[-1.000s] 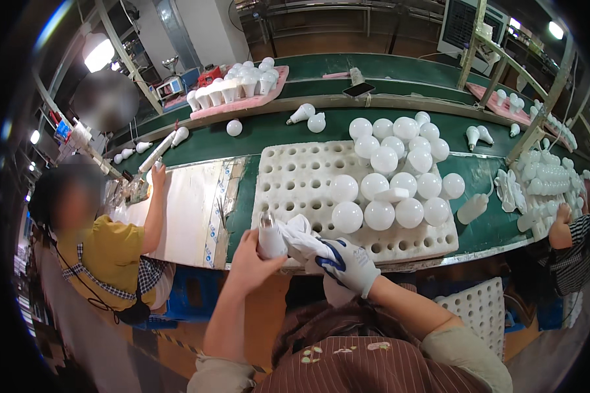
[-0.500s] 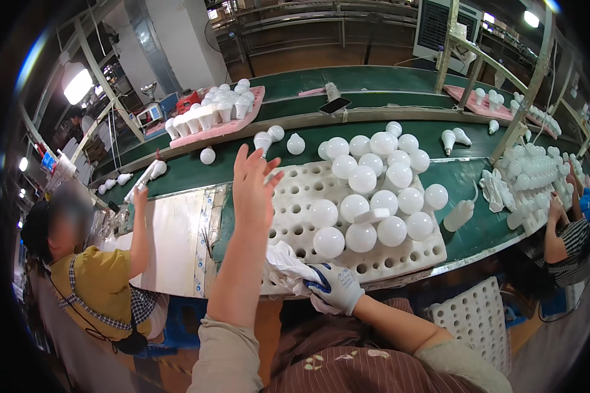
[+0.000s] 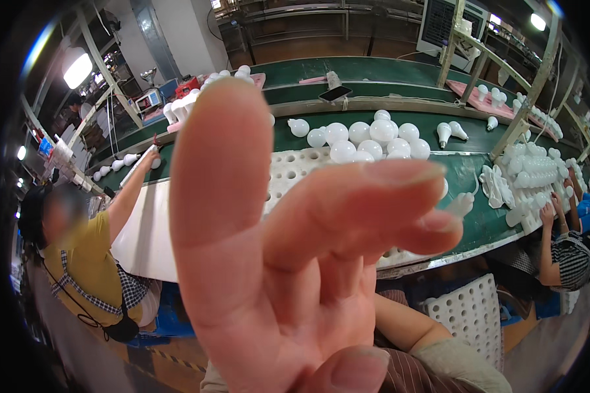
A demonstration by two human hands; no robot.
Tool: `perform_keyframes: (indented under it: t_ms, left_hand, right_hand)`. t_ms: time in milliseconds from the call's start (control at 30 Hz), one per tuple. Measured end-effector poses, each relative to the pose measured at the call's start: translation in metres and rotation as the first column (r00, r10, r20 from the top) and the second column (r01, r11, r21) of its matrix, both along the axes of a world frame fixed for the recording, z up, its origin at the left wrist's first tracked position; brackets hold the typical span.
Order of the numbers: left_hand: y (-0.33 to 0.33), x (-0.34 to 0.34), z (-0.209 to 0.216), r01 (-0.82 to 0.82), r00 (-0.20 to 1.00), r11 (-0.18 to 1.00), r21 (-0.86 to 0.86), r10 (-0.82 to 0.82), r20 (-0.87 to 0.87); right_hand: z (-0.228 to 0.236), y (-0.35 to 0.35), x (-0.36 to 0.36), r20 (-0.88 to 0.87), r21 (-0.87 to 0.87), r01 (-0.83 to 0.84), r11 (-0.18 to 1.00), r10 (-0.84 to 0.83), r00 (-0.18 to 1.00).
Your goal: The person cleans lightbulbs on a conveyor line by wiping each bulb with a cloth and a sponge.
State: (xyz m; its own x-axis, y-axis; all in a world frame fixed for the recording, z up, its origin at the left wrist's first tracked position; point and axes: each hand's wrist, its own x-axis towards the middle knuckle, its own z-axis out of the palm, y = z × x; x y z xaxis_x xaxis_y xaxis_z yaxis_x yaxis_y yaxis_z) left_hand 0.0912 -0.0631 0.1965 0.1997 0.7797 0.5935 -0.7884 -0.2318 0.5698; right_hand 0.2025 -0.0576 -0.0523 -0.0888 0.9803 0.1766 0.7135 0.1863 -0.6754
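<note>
My bare left hand [image 3: 295, 281] is raised very close in front of the view and fills its middle. One finger points up, others bend to the right, and nothing is between them. Of my right arm only the forearm [image 3: 406, 324] shows; my right hand is hidden behind the left one. Past the fingers, round white light bulbs [image 3: 381, 131] lie in a group on the bench. A white foam tray [image 3: 288, 173] with round holes is mostly covered by my left hand.
A white squeeze bottle [image 3: 464, 204] and white gloves [image 3: 497, 187] lie to the right. A dark phone [image 3: 335, 94] rests on the ledge behind. A holed foam tray [image 3: 469, 314] leans below the bench. Co-workers sit at both sides, one in a yellow shirt [image 3: 88, 252].
My left hand has come up from over the tray to right before the view. It now covers my gloved right hand, the white cloth there and the nearer bulbs.
</note>
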Motion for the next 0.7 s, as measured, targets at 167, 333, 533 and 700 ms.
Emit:
perform_keyframes:
  t_ms: [167, 333, 533, 700]
  left_hand:
    - [-0.014, 0.001, 0.006, -0.024, 0.999, 0.991, 0.128, 0.020, 0.028]
    - [-0.010, 0.005, -0.005, -0.013, 0.997, 0.979, 0.205, -0.002, 0.072]
    - [0.014, -0.003, 0.004, -0.132, 0.991, 0.973, 0.191, 0.122, 0.062]
    - [-0.002, 0.013, -0.024, -0.081, 0.995, 0.966, 0.245, 0.062, 0.081]
  right_hand:
    - [0.005, -0.008, -0.003, -0.033, 0.039, -0.015, 0.999, 0.017, 0.999]
    - [0.002, -0.008, 0.004, -0.002, -0.049, -0.016, 0.999, 0.016, 1.000]
    - [0.001, 0.002, -0.016, -0.098, 0.123, -0.025, 0.992, 0.037, 0.994]
    - [0.004, 0.002, -0.002, -0.075, 0.081, -0.001, 0.997, 0.007, 0.997]
